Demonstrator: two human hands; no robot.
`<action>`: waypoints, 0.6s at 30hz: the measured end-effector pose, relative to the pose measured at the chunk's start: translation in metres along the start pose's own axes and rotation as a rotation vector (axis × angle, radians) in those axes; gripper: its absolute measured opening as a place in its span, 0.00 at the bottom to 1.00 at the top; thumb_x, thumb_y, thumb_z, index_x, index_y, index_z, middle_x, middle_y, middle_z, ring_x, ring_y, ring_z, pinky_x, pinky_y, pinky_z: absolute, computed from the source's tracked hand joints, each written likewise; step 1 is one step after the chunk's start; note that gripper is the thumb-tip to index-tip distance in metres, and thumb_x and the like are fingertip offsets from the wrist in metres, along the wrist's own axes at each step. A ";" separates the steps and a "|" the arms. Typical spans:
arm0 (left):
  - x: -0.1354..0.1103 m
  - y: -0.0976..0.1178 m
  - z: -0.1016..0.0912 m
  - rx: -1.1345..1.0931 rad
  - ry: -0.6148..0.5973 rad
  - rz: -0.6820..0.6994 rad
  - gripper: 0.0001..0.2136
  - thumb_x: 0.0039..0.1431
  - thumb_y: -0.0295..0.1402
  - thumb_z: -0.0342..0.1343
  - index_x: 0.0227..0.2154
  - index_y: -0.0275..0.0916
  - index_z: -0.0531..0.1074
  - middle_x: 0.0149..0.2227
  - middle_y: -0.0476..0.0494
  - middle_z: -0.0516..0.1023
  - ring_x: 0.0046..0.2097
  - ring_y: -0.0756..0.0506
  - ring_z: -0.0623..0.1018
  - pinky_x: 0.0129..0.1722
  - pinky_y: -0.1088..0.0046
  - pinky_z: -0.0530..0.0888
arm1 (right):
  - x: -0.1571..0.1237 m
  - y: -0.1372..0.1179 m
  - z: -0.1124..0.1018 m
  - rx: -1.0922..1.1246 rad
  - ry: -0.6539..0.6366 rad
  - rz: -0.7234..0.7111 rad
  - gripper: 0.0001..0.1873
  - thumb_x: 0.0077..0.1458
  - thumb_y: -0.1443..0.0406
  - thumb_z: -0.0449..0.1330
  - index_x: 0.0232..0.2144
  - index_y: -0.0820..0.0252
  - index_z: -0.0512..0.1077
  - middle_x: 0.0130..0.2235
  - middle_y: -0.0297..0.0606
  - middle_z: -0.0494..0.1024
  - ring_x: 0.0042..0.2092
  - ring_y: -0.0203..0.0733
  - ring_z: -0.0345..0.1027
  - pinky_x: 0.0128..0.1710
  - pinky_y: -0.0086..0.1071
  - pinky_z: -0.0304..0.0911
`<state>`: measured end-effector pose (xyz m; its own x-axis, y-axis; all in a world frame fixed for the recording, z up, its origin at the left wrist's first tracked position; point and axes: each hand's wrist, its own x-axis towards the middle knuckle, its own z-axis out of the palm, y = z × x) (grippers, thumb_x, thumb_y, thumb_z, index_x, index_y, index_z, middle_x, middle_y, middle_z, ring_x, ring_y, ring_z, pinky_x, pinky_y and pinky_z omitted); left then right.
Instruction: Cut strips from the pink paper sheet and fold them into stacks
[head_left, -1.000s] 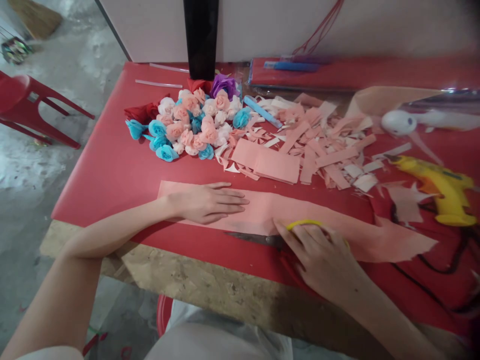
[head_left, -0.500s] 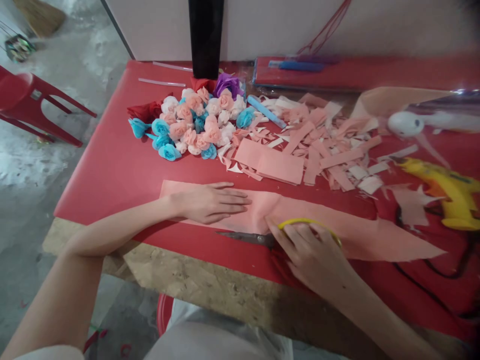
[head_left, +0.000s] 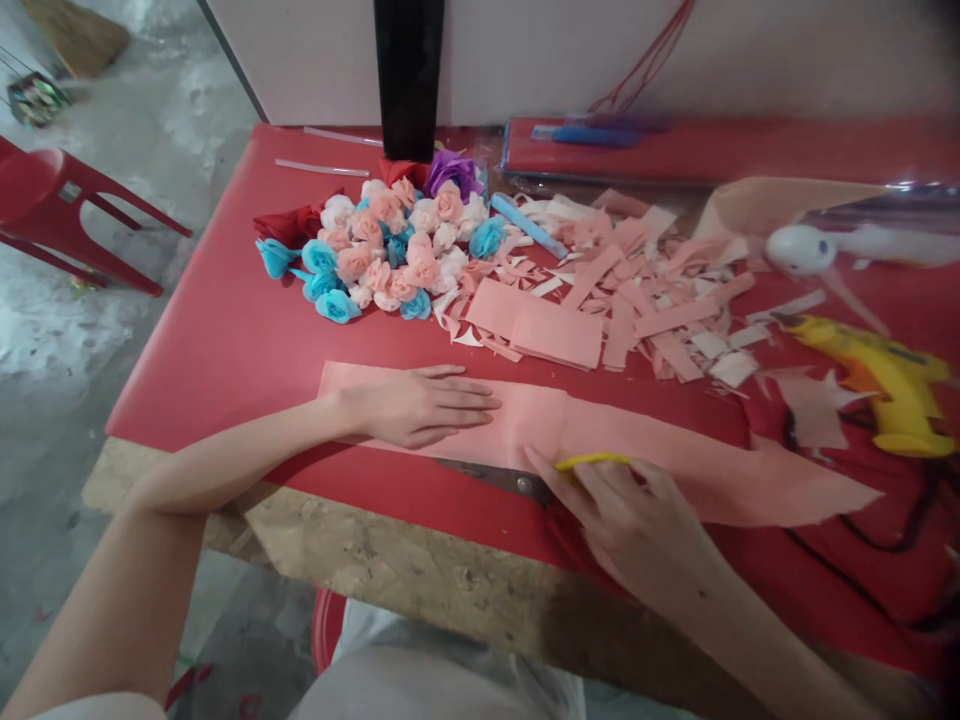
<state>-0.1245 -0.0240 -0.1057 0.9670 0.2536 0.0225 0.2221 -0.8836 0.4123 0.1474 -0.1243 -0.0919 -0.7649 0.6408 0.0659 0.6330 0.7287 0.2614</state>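
A long strip of pink crepe paper (head_left: 660, 440) lies across the red table near its front edge. My left hand (head_left: 420, 405) rests flat on the strip's left part, fingers stretched out to the right. In my right hand (head_left: 607, 500) is a pair of scissors (head_left: 526, 484) with a yellow handle. Their dark blades point left and lie along the strip's front edge, partly under the paper. The index finger touches the paper above the blades; the palm hides part of the handles.
Behind the strip lie paper roses (head_left: 375, 255) in pink, white and blue. Paper scraps (head_left: 637, 280) and a stack of cut pink pieces (head_left: 536, 322) spread beside them. A yellow glue gun (head_left: 885, 385) with a dark cord lies at right. A red stool (head_left: 56, 190) stands on the floor.
The scissors have tilted in my right hand, and their blades are now partly under the paper. The fold in the paper near the right index finger looks flatter. My left hand has stayed in place.
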 end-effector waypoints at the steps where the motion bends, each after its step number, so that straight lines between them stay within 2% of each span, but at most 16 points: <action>1: 0.000 0.000 0.000 0.000 0.002 0.001 0.21 0.64 0.31 0.37 0.57 0.34 0.61 0.61 0.40 0.60 0.64 0.47 0.58 0.64 0.62 0.50 | -0.001 0.000 0.000 0.008 0.001 0.021 0.28 0.48 0.73 0.49 0.53 0.63 0.66 0.30 0.41 0.71 0.32 0.45 0.58 0.34 0.38 0.52; 5: 0.000 0.001 -0.002 0.002 0.002 0.005 0.21 0.64 0.30 0.37 0.57 0.33 0.61 0.61 0.39 0.60 0.64 0.46 0.58 0.64 0.61 0.51 | -0.011 0.002 0.001 0.048 -0.018 0.067 0.30 0.45 0.72 0.50 0.53 0.63 0.67 0.32 0.42 0.72 0.34 0.46 0.59 0.34 0.39 0.53; 8: 0.000 0.002 -0.002 -0.001 -0.004 0.002 0.21 0.64 0.30 0.37 0.57 0.33 0.61 0.61 0.39 0.61 0.64 0.46 0.58 0.64 0.61 0.51 | -0.023 0.007 -0.001 0.126 -0.035 0.075 0.33 0.43 0.73 0.51 0.55 0.63 0.63 0.34 0.41 0.73 0.36 0.46 0.60 0.36 0.40 0.54; 13: 0.000 0.002 -0.001 -0.027 -0.002 -0.018 0.20 0.64 0.30 0.39 0.58 0.36 0.61 0.61 0.41 0.61 0.64 0.47 0.58 0.65 0.61 0.49 | -0.043 0.019 -0.010 0.232 0.011 0.167 0.45 0.43 0.73 0.50 0.64 0.58 0.42 0.34 0.39 0.75 0.37 0.49 0.64 0.38 0.41 0.56; 15: 0.000 0.002 -0.001 -0.040 -0.002 -0.024 0.20 0.64 0.30 0.39 0.57 0.37 0.61 0.61 0.41 0.61 0.63 0.46 0.59 0.65 0.61 0.50 | -0.047 0.025 -0.014 0.262 0.029 0.193 0.45 0.46 0.72 0.49 0.65 0.54 0.38 0.32 0.38 0.75 0.35 0.49 0.65 0.36 0.41 0.57; 18: 0.000 0.003 -0.003 -0.040 -0.002 -0.024 0.20 0.63 0.29 0.39 0.57 0.36 0.62 0.60 0.40 0.62 0.63 0.46 0.60 0.64 0.60 0.52 | -0.050 0.036 -0.018 0.316 0.143 0.282 0.38 0.51 0.70 0.46 0.64 0.50 0.42 0.32 0.40 0.74 0.35 0.50 0.67 0.35 0.40 0.60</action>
<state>-0.1247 -0.0250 -0.1015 0.9616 0.2743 0.0106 0.2405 -0.8605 0.4491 0.2060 -0.1349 -0.0684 -0.5522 0.8011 0.2307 0.8075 0.5828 -0.0910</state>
